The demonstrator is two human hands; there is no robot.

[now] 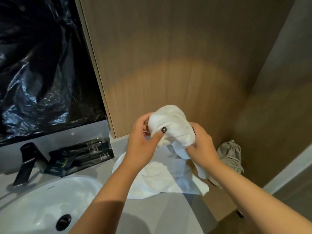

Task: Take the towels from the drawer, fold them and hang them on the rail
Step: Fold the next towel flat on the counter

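**Holding a bunched towel between both hands above the counter**

Head view. A white towel (172, 127) was held bunched in the air in front of the wood wall panel (168, 65), above the right end of the grey counter (152, 213). The left hand (143, 142) was clamped on the bunch's left side, thumb pressed across the front of the cloth and fingers curled behind it. The right hand (201, 146) was closed round the lower right part, from which a tail of cloth hung down past the wrist.

The relation governing the next move was noted: the towel lay between the two hands, with no long axis yet formed; the bulk sat up and toward the left hand, the loose end down and toward the right. Neither hand was clearly nearer. It was judged that the hands must be drawn apart along an edge before any fold can be made.

A second white towel (162, 179) lay spread flat on the counter directly beneath the hands, its far corner overhanging the counter's right edge. It was judged still unfolded.

To the left, a white basin (42, 200), a dark tap (28, 159) and dark packets (81, 156) were recorded. A grey drawstring bag (231, 156) sat by the wall at right. Neither drawer nor rail was in view.
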